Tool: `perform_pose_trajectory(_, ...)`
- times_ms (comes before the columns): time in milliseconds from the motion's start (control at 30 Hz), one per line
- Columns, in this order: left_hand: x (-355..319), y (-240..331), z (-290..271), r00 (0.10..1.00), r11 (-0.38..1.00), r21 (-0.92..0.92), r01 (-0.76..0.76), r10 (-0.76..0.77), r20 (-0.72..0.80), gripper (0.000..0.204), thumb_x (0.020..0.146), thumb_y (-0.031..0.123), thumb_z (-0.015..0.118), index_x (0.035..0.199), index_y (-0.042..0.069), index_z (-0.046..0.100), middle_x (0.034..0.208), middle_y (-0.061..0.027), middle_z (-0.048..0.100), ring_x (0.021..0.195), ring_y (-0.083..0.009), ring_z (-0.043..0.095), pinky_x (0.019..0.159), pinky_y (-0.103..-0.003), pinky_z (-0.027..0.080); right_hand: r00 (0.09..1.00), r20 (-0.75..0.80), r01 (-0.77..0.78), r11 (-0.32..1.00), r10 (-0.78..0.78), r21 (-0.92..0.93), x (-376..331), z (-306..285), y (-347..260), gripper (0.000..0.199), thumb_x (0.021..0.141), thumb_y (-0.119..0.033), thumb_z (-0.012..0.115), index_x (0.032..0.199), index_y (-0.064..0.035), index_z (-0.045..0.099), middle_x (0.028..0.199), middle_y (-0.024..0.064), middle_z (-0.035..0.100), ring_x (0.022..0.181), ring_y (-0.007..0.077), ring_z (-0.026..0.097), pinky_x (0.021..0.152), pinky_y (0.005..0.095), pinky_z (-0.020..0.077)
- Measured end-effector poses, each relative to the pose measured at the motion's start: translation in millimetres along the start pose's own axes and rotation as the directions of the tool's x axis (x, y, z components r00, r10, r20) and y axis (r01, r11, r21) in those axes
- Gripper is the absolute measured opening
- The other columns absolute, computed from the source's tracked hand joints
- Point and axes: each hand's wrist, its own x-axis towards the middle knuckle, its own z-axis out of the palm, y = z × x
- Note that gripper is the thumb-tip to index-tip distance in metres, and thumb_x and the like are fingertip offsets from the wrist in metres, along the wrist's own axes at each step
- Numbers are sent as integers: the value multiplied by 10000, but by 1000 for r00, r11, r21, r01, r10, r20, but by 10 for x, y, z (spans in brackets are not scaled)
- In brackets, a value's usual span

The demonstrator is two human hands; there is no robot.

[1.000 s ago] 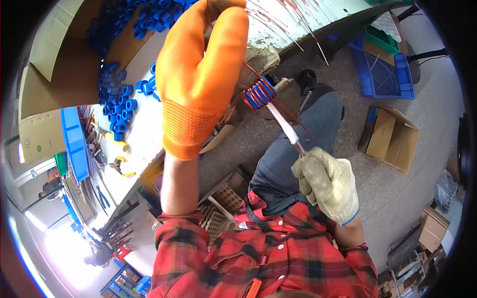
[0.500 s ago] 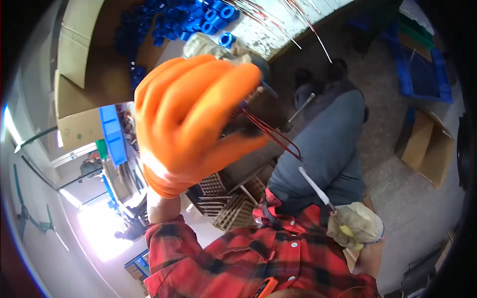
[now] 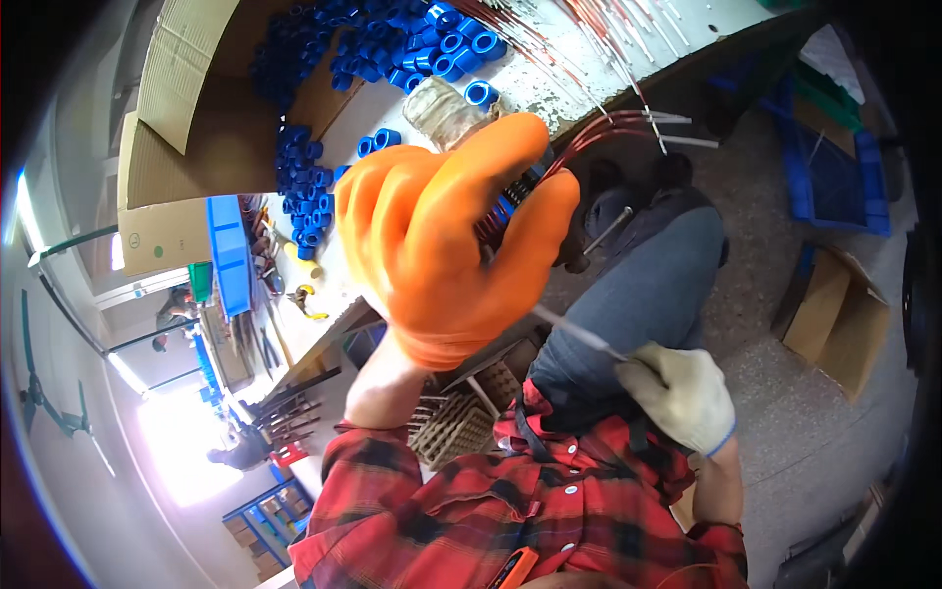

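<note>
Left hand (image 3: 432,240) pinches blue coil (image 3: 503,209) | right hand (image 3: 684,398), apart from coil, grips rod (image 3: 581,335), seemingly pale

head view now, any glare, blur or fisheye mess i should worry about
In the head view, glare burns out a bright patch at lower left; in the head view, the thin rod by the right hand looks smeared; in the head view, the fisheye picture falls to black at its corners.
</note>
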Motion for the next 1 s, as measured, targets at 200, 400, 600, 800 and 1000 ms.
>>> perform_pose_trajectory(200, 188, -58, -321, 963, 984, 76, -158, 137, 230, 449, 816, 153, 944, 1250, 106, 840, 1006, -25, 819, 878, -170, 698, 860, -312, 554, 987, -112, -92, 979, 114, 180, 82, 37, -234, 230, 1039, -252, 692, 971, -57, 795, 632, 14, 624, 549, 162, 550, 535, 345, 420)
perform_pose_trajectory(400, -95, -28, -472, 909, 758, -506, 412, -300, 290, 316, 956, 140, 856, 1259, 57, 823, 1106, -102, 830, 903, -181, 709, 833, -291, 555, 947, -321, 36, 996, -7, 84, -142, 234, -92, 277, 1065, -292, 659, 1019, -47, 781, 658, 4, 628, 565, 137, 532, 526, 327, 399)
perform_pose_trajectory(600, -470, -11, -382, 688, -346, -846, 407, -493, 532, 258, 996, 78, 799, 1245, 9, 802, 1107, -74, 824, 900, -161, 723, 854, -288, 569, 797, -472, 494, 857, -377, 149, 14, 654, -664, 197, 928, -77, 886, 1092, -35, 785, 755, 20, 692, 611, 91, 512, 580, 261, 450)
perform_pose_trajectory(800, -742, -64, -337, 739, -287, -852, 437, -426, 522, 238, 996, 39, 805, 1221, -39, 798, 1157, -103, 815, 917, -164, 714, 869, -279, 567, 637, -436, 516, 772, -635, -370, 313, 486, -1135, 318, 876, 12, 868, 1180, -32, 787, 736, -40, 595, 572, 59, 404, 517, 229, 335)
perform_pose_trajectory(1000, -953, -241, 49, 797, -75, -925, 372, -485, 360, 257, 965, 11, 829, 1219, -22, 812, 1174, -100, 819, 951, -165, 722, 883, -281, 566, 574, -513, 585, 758, -638, -288, 551, 492, -991, 320, 931, 24, 800, 1247, -21, 773, 805, -15, 669, 562, 56, 457, 495, 235, 356)
